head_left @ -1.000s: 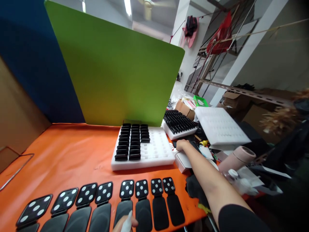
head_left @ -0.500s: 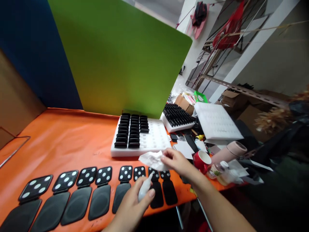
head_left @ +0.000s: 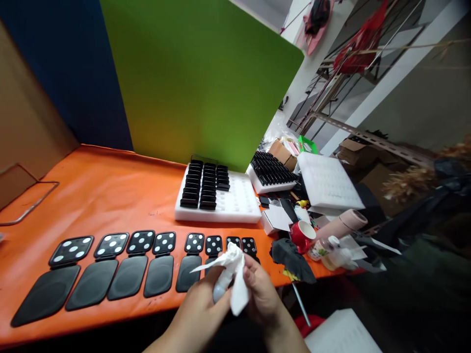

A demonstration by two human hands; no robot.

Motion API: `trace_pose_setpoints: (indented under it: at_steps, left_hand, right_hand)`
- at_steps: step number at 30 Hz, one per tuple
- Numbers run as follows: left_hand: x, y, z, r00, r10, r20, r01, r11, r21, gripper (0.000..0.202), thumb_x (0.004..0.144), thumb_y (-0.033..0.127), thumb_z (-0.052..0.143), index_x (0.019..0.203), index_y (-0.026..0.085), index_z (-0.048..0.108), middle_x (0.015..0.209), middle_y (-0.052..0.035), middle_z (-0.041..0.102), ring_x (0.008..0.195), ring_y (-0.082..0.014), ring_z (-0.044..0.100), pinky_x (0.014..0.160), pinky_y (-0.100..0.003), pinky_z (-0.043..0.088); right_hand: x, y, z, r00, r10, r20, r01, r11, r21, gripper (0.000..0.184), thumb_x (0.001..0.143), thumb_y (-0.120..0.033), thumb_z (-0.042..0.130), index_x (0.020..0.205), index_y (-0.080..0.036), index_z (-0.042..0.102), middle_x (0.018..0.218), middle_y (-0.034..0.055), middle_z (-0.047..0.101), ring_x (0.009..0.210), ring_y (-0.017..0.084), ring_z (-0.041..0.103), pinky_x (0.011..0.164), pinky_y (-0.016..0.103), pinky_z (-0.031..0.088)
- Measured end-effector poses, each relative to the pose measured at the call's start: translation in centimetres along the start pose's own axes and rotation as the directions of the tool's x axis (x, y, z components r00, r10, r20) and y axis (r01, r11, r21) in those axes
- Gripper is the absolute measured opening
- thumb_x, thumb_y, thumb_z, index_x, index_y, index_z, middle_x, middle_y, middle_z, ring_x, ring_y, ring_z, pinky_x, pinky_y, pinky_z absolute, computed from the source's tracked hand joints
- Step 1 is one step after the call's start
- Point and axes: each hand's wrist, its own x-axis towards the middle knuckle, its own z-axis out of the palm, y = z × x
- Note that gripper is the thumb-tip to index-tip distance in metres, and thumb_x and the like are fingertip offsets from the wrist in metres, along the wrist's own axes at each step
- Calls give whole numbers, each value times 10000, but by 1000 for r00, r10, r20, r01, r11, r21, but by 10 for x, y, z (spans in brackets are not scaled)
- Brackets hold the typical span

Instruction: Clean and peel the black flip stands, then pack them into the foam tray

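Note:
Low in the middle of the head view, my left hand (head_left: 200, 309) is closed around a small white bottle (head_left: 221, 286). My right hand (head_left: 262, 293) pinches a crumpled white tissue (head_left: 235, 274) and presses it against the top of the bottle. Both hands hover over the near edge of the orange table (head_left: 110, 196). Just beyond them lies a row of several open black cases (head_left: 136, 262), each with white dots on its upper flap. The two cases at the right end are partly hidden by the tissue.
A white foam tray (head_left: 241, 206) partly filled with black parts sits behind the cases, before a green board (head_left: 198, 83). Right of it lie another filled tray (head_left: 270, 176), an empty foam tray (head_left: 327, 181), a red cup (head_left: 302, 235), a black cloth (head_left: 292, 257) and clutter.
My right hand came back from the clutter at the right with a tissue and met my left hand, which rose with the bottle. The camera tilted down.

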Motion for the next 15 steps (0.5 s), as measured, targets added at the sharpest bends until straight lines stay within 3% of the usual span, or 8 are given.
trace_pose_setpoints:
  at_steps: [5,7,11,13,15]
  left_hand:
    - [-6,-1,2,996,-3,90,9,998,-69,287,820,354,478,1054,215,567,886,-17,650,822,-191,588,735,-241,456]
    - [-7,-3,4,995,-13,103,25,993,-116,318,805,369,508,1076,213,559,940,-20,645,875,-198,578,774,-245,446]
    - [-3,-12,10,993,-14,120,41,973,-227,394,773,378,554,1123,198,532,1032,-41,617,969,-217,541,841,-268,418]
    - [-3,-14,14,987,-20,158,67,952,-300,370,734,376,597,1043,176,566,923,-38,629,874,-199,558,784,-259,435]
    - [-5,-13,15,964,-107,243,199,896,-398,321,655,373,660,883,155,602,698,-9,600,663,-150,547,647,-234,446]
  right_hand:
    - [-4,14,0,986,-139,-91,107,949,-295,340,825,-441,505,968,-170,651,838,69,628,779,191,552,754,313,403]
    - [-4,14,-1,981,-171,-95,129,931,-341,357,842,-447,471,993,-173,642,830,66,624,742,183,547,707,301,406]
    - [-5,14,-2,978,-186,-92,144,928,-345,308,841,-413,492,959,-175,649,799,53,615,693,160,532,650,274,398]
    - [-7,13,-1,977,-186,-102,148,943,-298,276,832,-398,514,931,-182,656,786,47,613,678,149,524,649,270,399]
    - [-11,10,3,981,-161,-112,134,966,-222,258,818,-399,535,923,-197,656,810,48,615,679,147,528,644,272,406]
